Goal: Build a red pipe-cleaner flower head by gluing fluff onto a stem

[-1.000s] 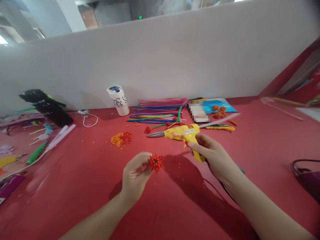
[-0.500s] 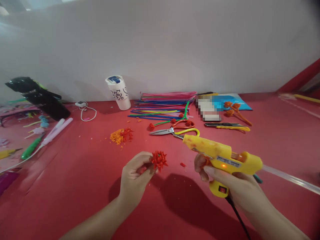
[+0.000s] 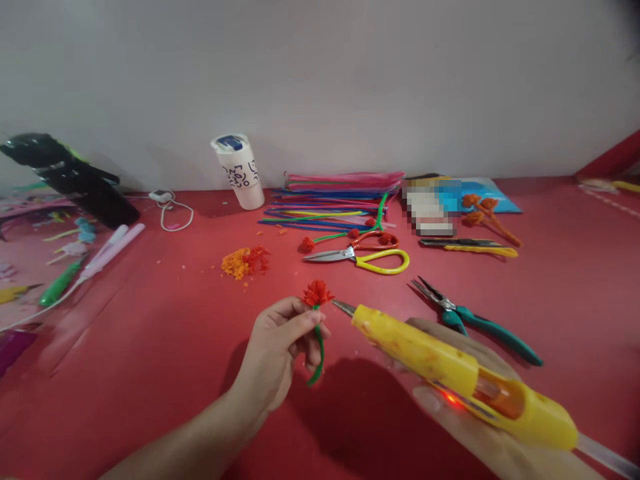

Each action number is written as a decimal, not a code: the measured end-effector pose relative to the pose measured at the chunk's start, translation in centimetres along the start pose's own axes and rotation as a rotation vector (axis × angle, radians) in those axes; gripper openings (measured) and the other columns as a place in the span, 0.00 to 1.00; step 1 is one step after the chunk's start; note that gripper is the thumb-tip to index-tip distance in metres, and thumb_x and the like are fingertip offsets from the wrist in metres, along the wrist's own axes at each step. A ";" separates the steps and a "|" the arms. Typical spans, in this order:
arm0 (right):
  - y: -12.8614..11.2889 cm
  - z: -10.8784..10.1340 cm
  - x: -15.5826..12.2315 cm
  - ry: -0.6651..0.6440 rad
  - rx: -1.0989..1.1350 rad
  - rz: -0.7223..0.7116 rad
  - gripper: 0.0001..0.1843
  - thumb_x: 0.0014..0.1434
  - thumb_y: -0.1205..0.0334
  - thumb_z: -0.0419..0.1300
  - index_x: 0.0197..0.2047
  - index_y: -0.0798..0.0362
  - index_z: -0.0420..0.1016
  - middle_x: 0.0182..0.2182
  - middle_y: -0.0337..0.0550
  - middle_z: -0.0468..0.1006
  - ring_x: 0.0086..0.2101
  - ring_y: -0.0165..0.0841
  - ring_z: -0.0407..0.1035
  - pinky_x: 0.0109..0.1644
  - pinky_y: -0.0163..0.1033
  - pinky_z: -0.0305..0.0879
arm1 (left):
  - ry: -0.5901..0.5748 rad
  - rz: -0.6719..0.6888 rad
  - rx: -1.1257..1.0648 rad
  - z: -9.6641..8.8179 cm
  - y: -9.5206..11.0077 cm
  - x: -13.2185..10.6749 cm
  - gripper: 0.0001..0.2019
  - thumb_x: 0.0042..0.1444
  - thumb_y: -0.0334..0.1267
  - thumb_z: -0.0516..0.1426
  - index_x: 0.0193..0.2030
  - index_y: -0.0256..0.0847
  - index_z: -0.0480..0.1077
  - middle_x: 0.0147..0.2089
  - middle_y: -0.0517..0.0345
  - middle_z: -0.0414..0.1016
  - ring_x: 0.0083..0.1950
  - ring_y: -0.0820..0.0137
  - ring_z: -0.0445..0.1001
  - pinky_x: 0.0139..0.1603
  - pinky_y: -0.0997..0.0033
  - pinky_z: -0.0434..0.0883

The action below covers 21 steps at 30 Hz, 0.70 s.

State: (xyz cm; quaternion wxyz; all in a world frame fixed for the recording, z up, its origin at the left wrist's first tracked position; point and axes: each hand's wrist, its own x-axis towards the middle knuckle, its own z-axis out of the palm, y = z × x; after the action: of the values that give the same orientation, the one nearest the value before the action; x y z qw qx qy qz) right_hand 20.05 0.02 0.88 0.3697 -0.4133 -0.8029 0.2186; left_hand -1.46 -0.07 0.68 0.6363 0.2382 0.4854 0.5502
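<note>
- Red tabletop (image 3: 170,407) runs back to a pale grey wall (image 3: 350,80); an orange and red heap of crumbs (image 3: 237,264) and a pair of scissors (image 3: 383,261) lie beyond the hands.
- Both hands are apart, each with a hold of its own: the left hand (image 3: 283,340) pinches the red flower (image 3: 317,293) by its green stem (image 3: 320,353), just under the bloom, while the right hand (image 3: 460,427) wraps the yellow glue gun (image 3: 420,350).
- Held above the table, the flower has the gun's metal nozzle (image 3: 344,308) right beside its petals; whether they touch, I cannot tell.
- Hot metal could scorch a petal or burn the left fingertips if either hand drifts, since the gap is so slight.
- Squeezing the trigger too hard, I judge, would flood the petals or let glue drip onto the stem.
- A loose pinch could let the flower twist, putting glue in the wrong spot.
- The bloom faces up; the stem's long axis drops from it through the fingers, its free end curling leftward.
- The gun's long axis slants from lower right to upper left, nozzle toward the flower.
</note>
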 end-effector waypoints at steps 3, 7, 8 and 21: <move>-0.7 0.5 0.7 -0.082 -0.038 -0.120 0.01 0.57 0.62 0.56 0.34 0.46 0.69 0.28 0.41 0.76 0.28 0.35 0.73 0.30 0.38 0.71 | 0.009 -0.023 -0.014 0.0 0.1 0.2 0.09 0.44 0.34 0.64 0.22 0.36 0.67 0.19 0.62 0.74 0.12 0.82 0.64 0.13 0.84 0.60; -1.1 1.2 1.1 -0.051 -0.055 -0.131 0.10 0.59 0.64 0.53 0.26 0.46 0.62 0.20 0.38 0.69 0.21 0.32 0.67 0.23 0.37 0.65 | -0.012 -0.056 -0.018 -0.1 -0.2 0.3 0.09 0.45 0.35 0.64 0.23 0.37 0.67 0.16 0.63 0.72 0.13 0.81 0.64 0.14 0.84 0.61; -1.1 1.4 1.1 -0.041 -0.059 -0.126 0.10 0.59 0.63 0.53 0.26 0.46 0.61 0.20 0.38 0.68 0.21 0.33 0.67 0.23 0.37 0.64 | -0.019 -0.067 -0.021 -0.2 -0.3 0.3 0.09 0.45 0.36 0.64 0.23 0.37 0.68 0.15 0.64 0.71 0.13 0.81 0.64 0.14 0.85 0.61; -1.3 1.9 1.6 -0.033 -0.125 -0.186 0.11 0.59 0.64 0.52 0.25 0.47 0.60 0.18 0.37 0.66 0.18 0.31 0.64 0.22 0.36 0.62 | -0.038 -0.137 -0.033 -0.2 -0.5 0.2 0.09 0.47 0.36 0.64 0.24 0.37 0.69 0.13 0.64 0.70 0.14 0.80 0.67 0.16 0.86 0.62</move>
State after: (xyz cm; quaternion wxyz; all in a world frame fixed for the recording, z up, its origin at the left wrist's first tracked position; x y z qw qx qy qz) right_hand 17.30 0.55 1.24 0.3486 -0.3553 -0.8560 0.1399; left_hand -1.45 -0.07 0.05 0.6853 0.2043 0.4796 0.5085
